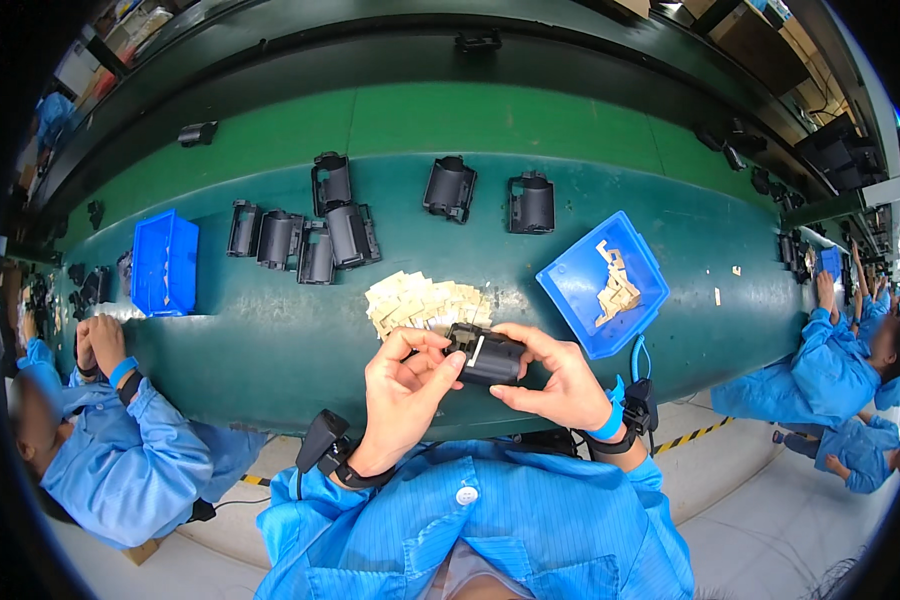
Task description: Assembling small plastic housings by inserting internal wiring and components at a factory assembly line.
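A black plastic housing point(492, 362) with a rounded body is held between my two hands, close to the table's near edge. My left hand point(407, 385) pinches its left end with thumb and fingers, beside a small pale strip that shows on the part. On the other end, my right hand point(560, 380) grips with thumb below and fingers above. Just beyond my hands lies a heap of cream-coloured flat pieces point(425, 300). To the right stands a blue bin point(570, 290) with more such pieces inside.
Several black housings point(280, 238) lie on the green table point(270, 370) at back left; two more point(450, 188) are at back centre. Another blue bin point(150, 265) stands left. Co-workers in blue sit at left point(120, 450) and right point(800, 375). A green belt point(490, 120) runs behind.
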Available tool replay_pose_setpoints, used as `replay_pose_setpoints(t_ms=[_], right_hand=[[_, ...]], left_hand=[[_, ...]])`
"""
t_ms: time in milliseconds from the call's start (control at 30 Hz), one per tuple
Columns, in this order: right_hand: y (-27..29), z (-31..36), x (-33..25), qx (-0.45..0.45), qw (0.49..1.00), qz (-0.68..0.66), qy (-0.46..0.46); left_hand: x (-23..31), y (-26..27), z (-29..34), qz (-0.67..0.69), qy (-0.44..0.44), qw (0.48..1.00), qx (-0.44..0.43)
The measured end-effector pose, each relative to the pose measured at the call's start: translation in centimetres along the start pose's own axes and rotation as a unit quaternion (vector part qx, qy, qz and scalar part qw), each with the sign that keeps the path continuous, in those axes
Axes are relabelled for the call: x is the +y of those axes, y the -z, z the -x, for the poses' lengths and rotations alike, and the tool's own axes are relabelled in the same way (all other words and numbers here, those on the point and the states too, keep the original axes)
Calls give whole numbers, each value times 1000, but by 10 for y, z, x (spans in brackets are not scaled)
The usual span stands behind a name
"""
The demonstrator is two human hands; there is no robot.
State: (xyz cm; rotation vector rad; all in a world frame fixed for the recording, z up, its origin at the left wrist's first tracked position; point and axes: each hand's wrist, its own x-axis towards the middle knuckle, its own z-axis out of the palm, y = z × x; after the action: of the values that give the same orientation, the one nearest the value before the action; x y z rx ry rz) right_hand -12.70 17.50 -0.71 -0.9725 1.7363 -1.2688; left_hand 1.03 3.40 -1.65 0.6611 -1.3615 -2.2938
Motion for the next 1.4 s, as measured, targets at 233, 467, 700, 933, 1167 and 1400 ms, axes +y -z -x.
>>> replay_pose_setpoints(t_ms=[233, 467, 700, 933, 1167, 1400], right_hand=[[0, -4, 6, -14, 999, -48, -10], [-2, -5, 11, -17, 995, -93, -12], [-2, -10, 9, -38, 980, -192, -39], [-1, -15, 9, -39, 968, -241, -59], [-1, -13, 7, -34, 990, -129, -42], [0, -16, 4, -43, 962, -260, -74]], left_hand=[[0, -1, -3, 33, 26, 998, 56], [-5, -1, 1, 11, -32, 999, 41], [-10, 2, 2, -23, -67, 997, 26], [-5, 1, -3, 75, 12, 995, 72], [-13, 7, -6, 60, 20, 996, 67], [-12, -2, -1, 22, 0, 997, 78]])
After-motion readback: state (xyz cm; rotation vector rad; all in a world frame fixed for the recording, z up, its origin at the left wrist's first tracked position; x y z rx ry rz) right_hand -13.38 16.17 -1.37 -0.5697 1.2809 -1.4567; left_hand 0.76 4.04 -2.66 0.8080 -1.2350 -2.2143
